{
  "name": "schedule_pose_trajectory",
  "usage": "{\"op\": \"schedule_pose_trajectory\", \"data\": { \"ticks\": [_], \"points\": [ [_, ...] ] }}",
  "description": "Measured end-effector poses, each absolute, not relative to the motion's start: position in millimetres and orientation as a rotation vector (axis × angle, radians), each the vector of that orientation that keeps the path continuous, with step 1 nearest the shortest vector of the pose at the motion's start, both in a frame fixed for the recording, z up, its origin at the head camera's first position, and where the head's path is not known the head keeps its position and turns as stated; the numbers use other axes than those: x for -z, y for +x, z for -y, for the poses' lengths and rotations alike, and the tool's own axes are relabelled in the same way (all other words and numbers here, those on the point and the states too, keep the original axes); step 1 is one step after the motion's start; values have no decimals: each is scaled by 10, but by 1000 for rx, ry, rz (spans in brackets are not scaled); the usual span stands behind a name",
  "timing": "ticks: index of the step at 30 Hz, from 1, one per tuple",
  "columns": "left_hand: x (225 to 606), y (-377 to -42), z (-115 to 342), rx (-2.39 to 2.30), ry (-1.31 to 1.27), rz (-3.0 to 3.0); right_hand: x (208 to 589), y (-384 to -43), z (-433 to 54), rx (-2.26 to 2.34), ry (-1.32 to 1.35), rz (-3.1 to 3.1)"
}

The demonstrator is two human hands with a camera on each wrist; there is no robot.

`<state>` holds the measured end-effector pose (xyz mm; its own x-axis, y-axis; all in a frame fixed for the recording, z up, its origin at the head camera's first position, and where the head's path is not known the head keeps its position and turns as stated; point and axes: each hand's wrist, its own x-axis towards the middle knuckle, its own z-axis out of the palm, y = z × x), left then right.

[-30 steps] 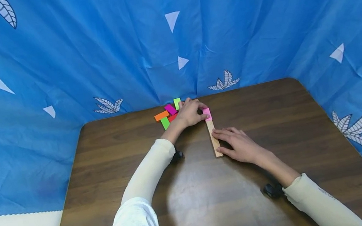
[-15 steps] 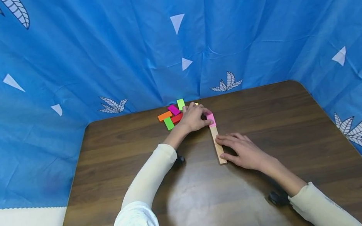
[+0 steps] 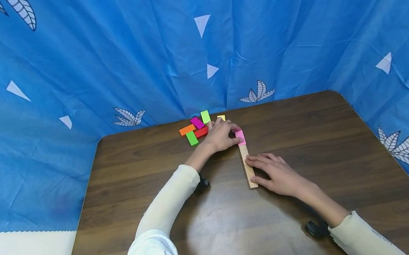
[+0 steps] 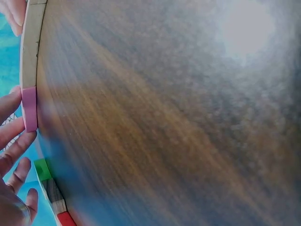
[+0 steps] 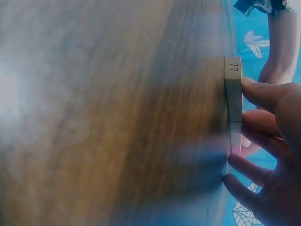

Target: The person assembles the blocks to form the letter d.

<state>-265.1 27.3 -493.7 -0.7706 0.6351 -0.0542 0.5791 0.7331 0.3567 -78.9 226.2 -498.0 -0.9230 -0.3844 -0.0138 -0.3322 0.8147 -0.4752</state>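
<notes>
A straight row of small blocks lies on the table: a pink block (image 3: 240,138) at the far end and plain wooden blocks (image 3: 249,173) at the near end. My left hand (image 3: 220,137) pinches the pink block between thumb and forefinger. In the left wrist view, the pink block (image 4: 29,109) meets the wood end to end. Against the plain part rests my right hand (image 3: 275,174), its thumb and fingers spread along it. Dark marks show on the end of the near wooden block (image 5: 233,67) in the right wrist view.
Left of the row, near the back edge, lies a loose cluster: an orange block (image 3: 187,129), a purple block (image 3: 197,123), a red block (image 3: 201,132), and green blocks (image 3: 192,138). A pale yellow block (image 3: 221,117) sits behind my left hand. A blue curtain (image 3: 162,54) stands behind the table.
The row has slid slightly nearer to me, both hands moving with it. More of the pale yellow block shows behind my left hand. The view has shifted a little.
</notes>
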Motion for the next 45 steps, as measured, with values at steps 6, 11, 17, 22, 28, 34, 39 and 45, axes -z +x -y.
{"op": "schedule_pose_trajectory", "data": {
  "ticks": [6,11,17,22,28,34,39,45],
  "points": [
    [4970,-2663,-248,-492,987,-2751,5007,-783,-2272,730,-565,-2888],
    [4907,-2698,-65,-581,959,-2759,5010,-786,-2271,730,-557,-2884],
    [4790,-2765,430,-635,866,-2825,5001,-804,-2262,723,-560,-2887],
    [4776,-2764,866,-536,669,-2881,5001,-806,-2265,712,-553,-2893],
    [4838,-2745,1131,-483,600,-2883,5005,-815,-2266,716,-559,-2894],
    [4855,-2772,1149,-438,591,-2883,5008,-813,-2263,728,-555,-2892],
    [4860,-2799,1155,-425,597,-2890,5012,-815,-2261,733,-555,-2890],
    [4831,-2796,1157,-457,617,-2884,5003,-816,-2271,733,-546,-2885]
  ]
}}
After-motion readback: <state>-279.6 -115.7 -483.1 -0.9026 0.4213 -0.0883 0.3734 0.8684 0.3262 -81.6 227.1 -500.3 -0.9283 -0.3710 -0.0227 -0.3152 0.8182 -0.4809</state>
